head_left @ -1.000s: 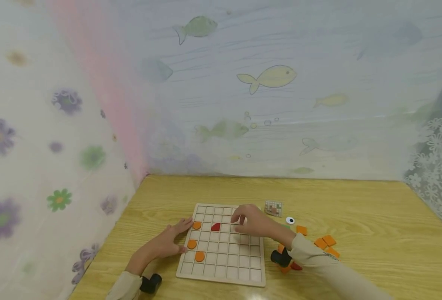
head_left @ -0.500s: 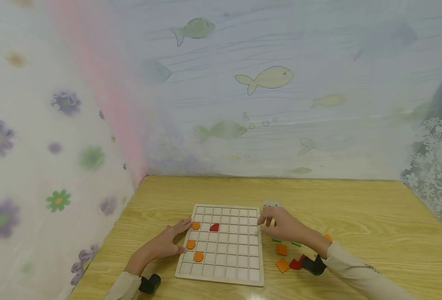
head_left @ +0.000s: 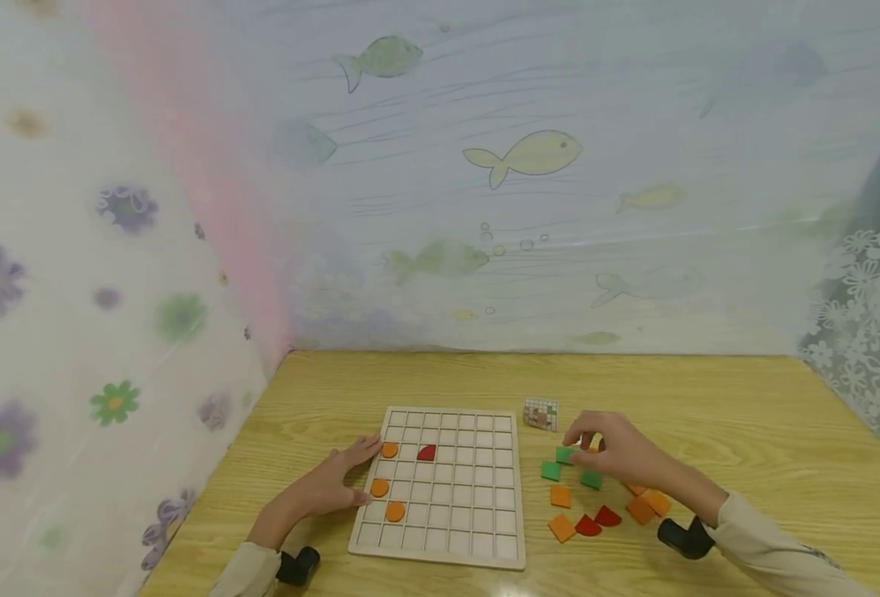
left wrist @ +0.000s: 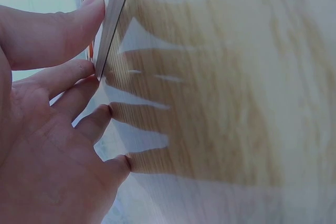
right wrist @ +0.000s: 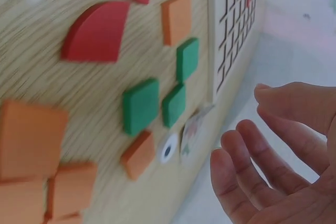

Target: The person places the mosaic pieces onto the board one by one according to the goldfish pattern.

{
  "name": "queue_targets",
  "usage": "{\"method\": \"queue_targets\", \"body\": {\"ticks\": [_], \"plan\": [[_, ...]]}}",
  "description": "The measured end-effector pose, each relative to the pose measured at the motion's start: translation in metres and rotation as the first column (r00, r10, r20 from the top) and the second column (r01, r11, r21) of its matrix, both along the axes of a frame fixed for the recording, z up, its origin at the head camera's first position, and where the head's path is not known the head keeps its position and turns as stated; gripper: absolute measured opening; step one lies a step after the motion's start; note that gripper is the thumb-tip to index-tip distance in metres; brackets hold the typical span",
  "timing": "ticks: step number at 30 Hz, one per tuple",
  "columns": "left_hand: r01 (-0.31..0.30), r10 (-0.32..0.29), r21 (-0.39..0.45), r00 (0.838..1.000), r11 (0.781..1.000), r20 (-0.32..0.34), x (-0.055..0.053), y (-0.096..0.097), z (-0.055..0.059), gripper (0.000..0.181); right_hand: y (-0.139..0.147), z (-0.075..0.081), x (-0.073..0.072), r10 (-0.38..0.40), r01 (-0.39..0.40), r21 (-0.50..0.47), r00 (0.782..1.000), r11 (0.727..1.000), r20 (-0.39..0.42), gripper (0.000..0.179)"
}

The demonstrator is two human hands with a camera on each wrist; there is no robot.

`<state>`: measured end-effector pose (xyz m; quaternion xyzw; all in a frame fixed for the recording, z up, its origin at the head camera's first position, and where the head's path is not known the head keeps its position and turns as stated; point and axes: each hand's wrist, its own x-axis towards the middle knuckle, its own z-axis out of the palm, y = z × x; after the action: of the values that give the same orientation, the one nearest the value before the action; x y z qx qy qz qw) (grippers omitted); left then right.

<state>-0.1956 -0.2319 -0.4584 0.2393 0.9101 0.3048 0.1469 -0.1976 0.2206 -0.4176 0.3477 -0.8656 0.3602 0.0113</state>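
Note:
My left hand (head_left: 328, 483) rests against the left edge of a wooden grid board (head_left: 458, 497), fingers spread and touching its side. The left wrist view shows the thumb (left wrist: 79, 32) at the board's rim. On the grid lie three orange discs, one being the lower disc (head_left: 395, 512), and a red quarter-circle piece (head_left: 427, 453). To the right of the board, my right hand (head_left: 622, 448) hovers over green square tiles (head_left: 592, 480). In the right wrist view its fingers (right wrist: 252, 150) are loosely bent, with nothing between them and the thumb.
Several orange tiles (head_left: 561, 497) and two red quarter-circles (head_left: 607, 516) lie on the table right of the board. A small pattern card (head_left: 542, 414) sits near its upper right corner. The right wrist view also shows a white eye disc (right wrist: 168, 148). Patterned walls border the table.
My right hand has moved rightward from above the board to above the green tiles, uncovering the card and the board's right side. The left hand keeps its place at the board's edge.

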Motion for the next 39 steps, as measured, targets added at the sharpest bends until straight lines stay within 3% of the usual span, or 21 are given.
{"method": "queue_targets", "body": {"ticks": [11,25,33,39], "plan": [[0.005,-0.005,0.000,1.000,1.000,-0.014,0.001,0.000,0.000,0.078,0.034,0.000,0.006,-0.088,0.088,0.041,0.996,0.995,0.019,0.011],[0.000,0.000,0.004,1.000,1.000,-0.010,0.000,-0.001,0.000,0.079,0.080,-0.022,0.018,-0.108,0.110,0.057,0.994,0.992,-0.031,0.017],[-0.002,0.002,-0.014,1.000,1.000,-0.020,-0.002,0.000,0.002,0.079,0.089,-0.035,0.016,-0.140,0.142,0.109,0.990,0.984,-0.024,0.038],[0.001,-0.001,-0.011,1.000,1.000,-0.024,-0.001,0.000,-0.001,0.079,0.089,-0.039,0.015,-0.137,0.138,0.094,0.990,0.986,-0.017,0.037]]}}
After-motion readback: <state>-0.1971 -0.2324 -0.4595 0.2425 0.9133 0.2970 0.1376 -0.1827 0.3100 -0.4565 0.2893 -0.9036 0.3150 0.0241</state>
